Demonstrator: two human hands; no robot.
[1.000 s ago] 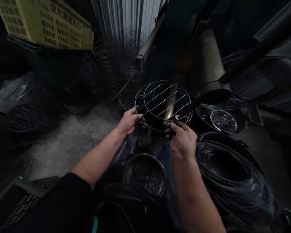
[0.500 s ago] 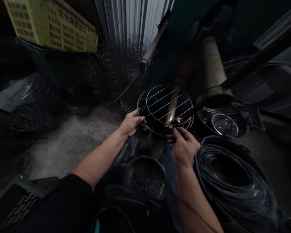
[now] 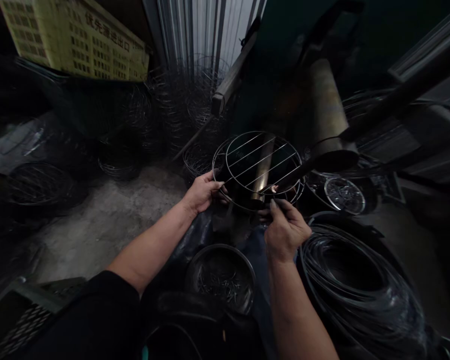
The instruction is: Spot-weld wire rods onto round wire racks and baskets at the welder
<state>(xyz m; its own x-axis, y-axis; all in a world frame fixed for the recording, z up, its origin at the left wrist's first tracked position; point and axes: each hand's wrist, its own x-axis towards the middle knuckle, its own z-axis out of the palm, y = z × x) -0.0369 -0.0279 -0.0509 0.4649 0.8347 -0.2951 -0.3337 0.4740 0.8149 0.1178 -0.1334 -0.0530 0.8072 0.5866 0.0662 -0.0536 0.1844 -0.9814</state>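
Note:
A round wire rack [image 3: 260, 162], with parallel bars inside one ring and a second ring around and below it, is held up in front of me, tilted. My left hand [image 3: 204, 192] is closed on its left edge, thumb on top. At the near edge, my right hand [image 3: 287, 227] pinches the lower ring; whether a small piece is also between those fingers is hidden. A brass-coloured rod [image 3: 263, 172] shows through and below the bars. Beside it, a dark arm with a small coppery tip [image 3: 274, 189] reaches the rack's near right side, under a thick metal cylinder [image 3: 328, 100].
Below my hands sits a round metal bowl [image 3: 221, 250] with short wire pieces. A large wire coil [image 3: 360, 300] lies at the right, behind it a shiny round container [image 3: 345, 195]. Stacked wire rings [image 3: 200, 107] and a yellow crate [image 3: 97, 42] stand behind; a green crate [image 3: 26, 315] is near left.
The rack has shifted or turned slightly, its far right edge now reaching further right. Both hands keep their hold. The view has moved a little.

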